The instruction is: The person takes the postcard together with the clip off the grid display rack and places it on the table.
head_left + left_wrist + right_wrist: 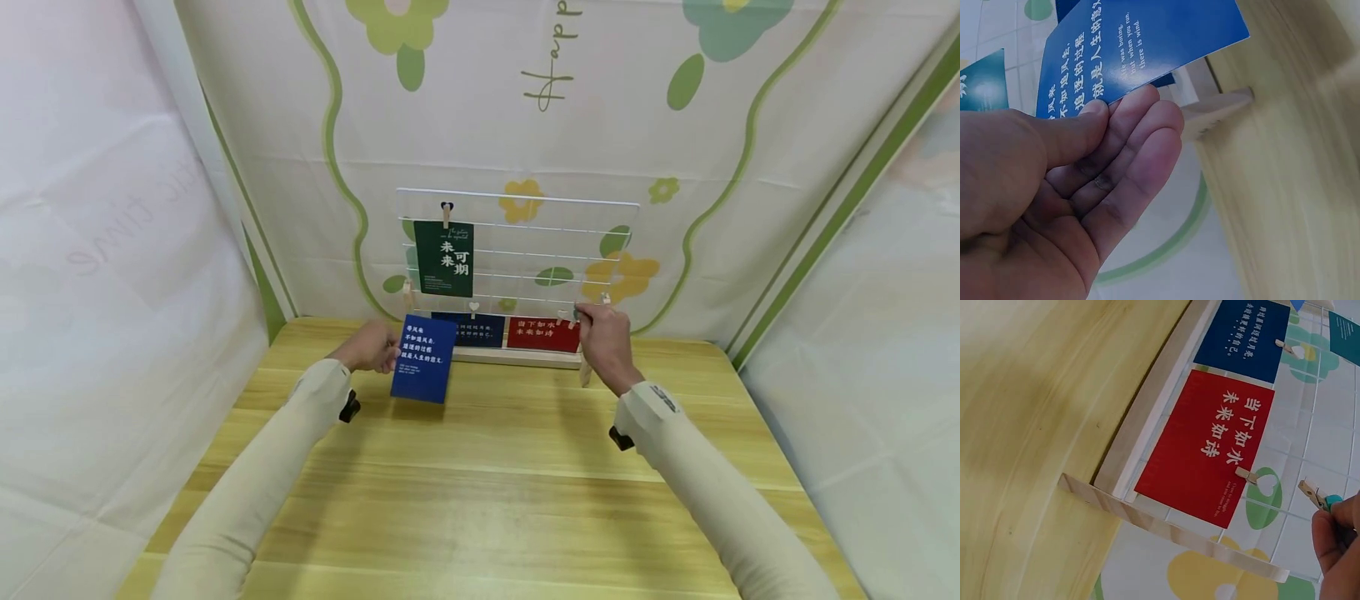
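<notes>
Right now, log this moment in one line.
left hand: holds blue card; right hand: pinches clothespin; green card, navy card, red card: clipped to rack

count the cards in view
4: green card, upper left on the grid; navy card, low on it; red card, right of navy; blue card, in the left hand. More could hide behind these.

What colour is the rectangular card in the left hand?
Blue card with white lettering; best in the head view.
</notes>
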`<state>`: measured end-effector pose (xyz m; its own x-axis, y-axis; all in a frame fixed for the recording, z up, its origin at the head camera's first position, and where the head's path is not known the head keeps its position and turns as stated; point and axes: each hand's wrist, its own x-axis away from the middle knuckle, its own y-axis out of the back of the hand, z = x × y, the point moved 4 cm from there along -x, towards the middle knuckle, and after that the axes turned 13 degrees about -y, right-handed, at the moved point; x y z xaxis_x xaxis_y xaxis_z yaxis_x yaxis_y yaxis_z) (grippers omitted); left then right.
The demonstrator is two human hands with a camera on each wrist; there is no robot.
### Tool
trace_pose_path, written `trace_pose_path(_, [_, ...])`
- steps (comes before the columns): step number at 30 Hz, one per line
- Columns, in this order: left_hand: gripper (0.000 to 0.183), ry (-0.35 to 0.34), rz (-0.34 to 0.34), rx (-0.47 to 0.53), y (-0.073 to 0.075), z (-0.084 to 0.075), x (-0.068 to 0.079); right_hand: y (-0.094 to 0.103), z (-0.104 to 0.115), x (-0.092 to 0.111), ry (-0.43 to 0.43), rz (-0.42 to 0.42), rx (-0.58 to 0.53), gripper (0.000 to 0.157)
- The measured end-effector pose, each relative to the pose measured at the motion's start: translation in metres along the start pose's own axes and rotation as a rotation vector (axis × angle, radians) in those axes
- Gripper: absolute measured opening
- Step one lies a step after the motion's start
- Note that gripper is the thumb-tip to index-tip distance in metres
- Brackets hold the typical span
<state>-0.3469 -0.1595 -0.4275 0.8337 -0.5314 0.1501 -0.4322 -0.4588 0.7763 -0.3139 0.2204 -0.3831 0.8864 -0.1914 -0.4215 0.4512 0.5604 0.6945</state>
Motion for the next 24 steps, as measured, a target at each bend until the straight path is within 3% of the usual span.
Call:
trace_pose_path(7, [0.022,0.025,0.018,-0.010,-0.005,0.013,0.007,-0.007,-0.013,0.005,-0.009,0.005,-0.005,0.019])
trace_pose_path(24, [0.022,0.041,0.035,0.006,-0.011,0.026,0.015,-0.013,-0.030,0.014,-0.021,-0.005,-0.008,0.018])
